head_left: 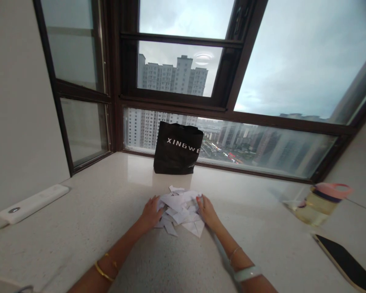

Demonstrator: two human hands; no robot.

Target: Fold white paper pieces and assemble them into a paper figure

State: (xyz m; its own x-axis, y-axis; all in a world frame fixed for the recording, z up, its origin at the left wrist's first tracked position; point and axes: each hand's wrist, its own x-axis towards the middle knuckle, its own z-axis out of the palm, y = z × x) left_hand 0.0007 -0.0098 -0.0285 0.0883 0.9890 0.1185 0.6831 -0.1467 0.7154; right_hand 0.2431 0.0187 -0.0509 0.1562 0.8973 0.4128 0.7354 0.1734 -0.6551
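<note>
A loose heap of torn white paper pieces lies on the speckled white countertop, in the middle of the view. My left hand curls against the heap's left side, thumb and fingers touching the paper. On the opposite side, my right hand bends its fingers round the heap's right edge, with the thumb against the paper. The pieces are pressed between both hands. The undersides of my fingers are partly hidden by paper.
A black bag with white lettering stands behind the heap, by the window. A white power strip lies at the left. At the right are a yellowish bottle with a pink lid and a dark flat phone-like device.
</note>
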